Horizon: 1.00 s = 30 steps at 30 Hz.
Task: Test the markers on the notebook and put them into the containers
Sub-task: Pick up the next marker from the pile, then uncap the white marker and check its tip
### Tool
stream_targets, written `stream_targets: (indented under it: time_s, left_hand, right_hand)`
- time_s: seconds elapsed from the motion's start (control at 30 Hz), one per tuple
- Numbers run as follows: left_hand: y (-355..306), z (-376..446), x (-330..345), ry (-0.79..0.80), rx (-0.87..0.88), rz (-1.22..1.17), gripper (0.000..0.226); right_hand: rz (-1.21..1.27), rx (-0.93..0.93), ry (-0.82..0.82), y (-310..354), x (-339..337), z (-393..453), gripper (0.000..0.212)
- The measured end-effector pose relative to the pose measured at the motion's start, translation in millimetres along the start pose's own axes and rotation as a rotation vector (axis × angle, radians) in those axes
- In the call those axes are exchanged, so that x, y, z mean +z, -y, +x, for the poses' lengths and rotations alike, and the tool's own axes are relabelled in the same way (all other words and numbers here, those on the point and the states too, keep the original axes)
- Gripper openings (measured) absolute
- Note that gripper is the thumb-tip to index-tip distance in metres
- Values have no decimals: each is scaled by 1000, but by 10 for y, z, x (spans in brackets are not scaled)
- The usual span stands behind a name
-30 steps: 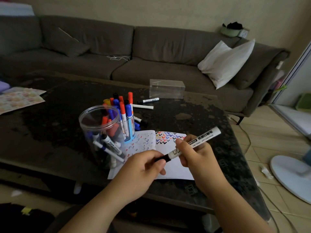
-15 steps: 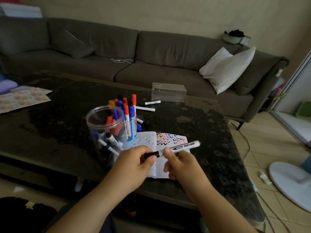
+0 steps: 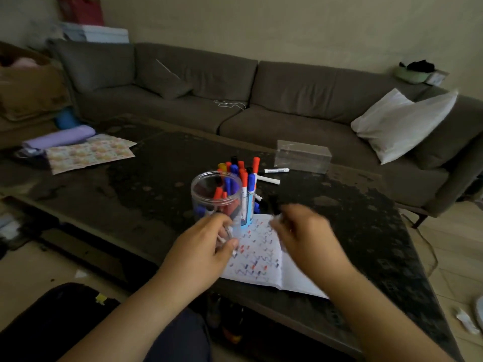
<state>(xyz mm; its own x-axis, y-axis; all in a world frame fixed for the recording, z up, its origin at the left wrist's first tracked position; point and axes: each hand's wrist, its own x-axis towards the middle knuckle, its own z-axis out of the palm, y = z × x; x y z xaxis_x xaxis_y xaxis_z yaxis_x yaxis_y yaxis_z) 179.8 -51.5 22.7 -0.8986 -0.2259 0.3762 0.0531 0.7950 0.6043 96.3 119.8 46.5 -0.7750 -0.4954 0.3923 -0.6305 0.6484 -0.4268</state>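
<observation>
An open notebook (image 3: 258, 259) with coloured zigzag marks lies at the table's near edge. My left hand (image 3: 206, 246) sits at its left side, against the foot of a clear plastic jar (image 3: 209, 184) holding several markers. Its fingers are curled to the thumb and hide the black cap. My right hand (image 3: 305, 231) is blurred above the notebook's upper right part and grips the white marker (image 3: 273, 218), of which only a pale end shows. Behind the jar, a blue holder (image 3: 248, 207) is packed with red, blue and black markers.
Two loose markers (image 3: 277, 170) lie behind the holder, beside a clear rectangular box (image 3: 302, 156). Patterned paper (image 3: 88, 155) and a purple roll (image 3: 60, 138) lie at the dark table's (image 3: 156, 184) far left. Beyond it stands a grey sofa with a white pillow (image 3: 402, 124).
My hands held the marker between them, the left pinching its black cap end. They have now drawn apart and dropped towards the notebook. The view has swung left.
</observation>
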Motion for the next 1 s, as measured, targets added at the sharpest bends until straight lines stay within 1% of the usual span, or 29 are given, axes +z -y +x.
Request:
stream_targets:
  time_s: [0.03,0.07,0.13,0.17,0.2,0.27,0.33,0.4,0.43,0.5,0.6,0.7,0.83,1.0]
  left_hand:
    - [46,16,-49,-42,-10,10,24]
    - [86,35,-94,-73,-19,27,25]
    - [142,76,-160,-91,-44,50,27]
    - [163,92,-181,-86,-59,57,28]
    - [177,104,-195,-77,-74,60,30]
    - [200,106,-197,-53,-94,56,32]
    - [229,81,-182,-33,-102,46,32]
    - [268,44,-141,-25,-101,36,31]
    - [289,27,-108,-17,-95,34,31]
    - [312,10,-29,10,-76,28,29]
    - [289,21,90,53,-50,1,21]
    - [217,65,254,125,-27,-18,20]
    - [80,169,531,200,-24,-11,26]
    - [-91,439,890,237,-14,15,27]
  right_hand:
    - [94,15,-92,67,-93,70,9]
    - [182,20,-168,144,-182,141,6]
    - [295,13,-247,304,-298,298,18]
    - [332,4,-251,362,-309,387,17]
    - [354,-1,-229,410,-288,473,13]
    - [375,30,-102,486,-175,605,5]
    - [342,79,62,519,-13,698,16]
    - [218,91,208,522,134,759,25]
    - [160,87,253,512,189,777,26]
    - [124,69,259,462,255,780,22]
    - [197,68,166,297,269,724,31]
    - [228,208,112,29,220,652,29]
    - [217,424,130,-470,194,536,25]
    - [158,554,155,-1085,265,461,29]
